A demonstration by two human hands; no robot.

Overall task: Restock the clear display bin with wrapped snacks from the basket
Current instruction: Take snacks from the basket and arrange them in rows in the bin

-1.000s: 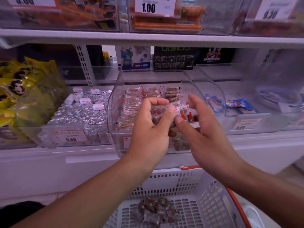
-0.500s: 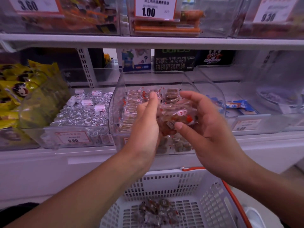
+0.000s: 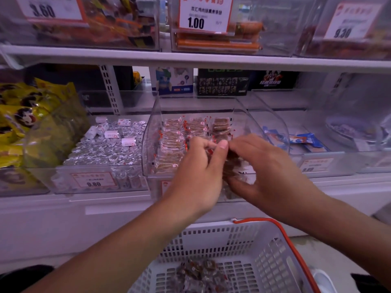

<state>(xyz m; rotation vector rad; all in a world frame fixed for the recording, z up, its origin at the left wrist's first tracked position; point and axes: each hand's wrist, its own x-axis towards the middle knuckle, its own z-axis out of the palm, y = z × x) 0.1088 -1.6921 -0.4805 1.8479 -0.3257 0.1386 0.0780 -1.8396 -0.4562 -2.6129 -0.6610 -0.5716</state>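
Observation:
The clear display bin point(image 3: 152, 132) sits on the middle shelf, with rows of brown wrapped snacks point(image 3: 172, 142) in clear film stacked inside. My left hand point(image 3: 196, 176) and my right hand point(image 3: 268, 172) meet at the bin's front opening. Between them they pinch a small bunch of wrapped snacks point(image 3: 231, 163), mostly hidden by the fingers. Below, the white slotted basket point(image 3: 266, 246) with an orange handle holds a loose pile of the same snacks point(image 3: 201, 271).
A bin of silver-foil sweets point(image 3: 105, 149) stands to the left, and yellow bags point(image 3: 23, 119) lie further left. Right of the display bin is another clear bin with blue packets point(image 3: 304, 140). The upper shelf point(image 3: 190, 58) hangs close above, carrying price-tagged bins.
Both hands have come closer together and lower into the bin's opening. The bunch of snacks, spread open between them half a second ago, is now gathered tight between the fingers.

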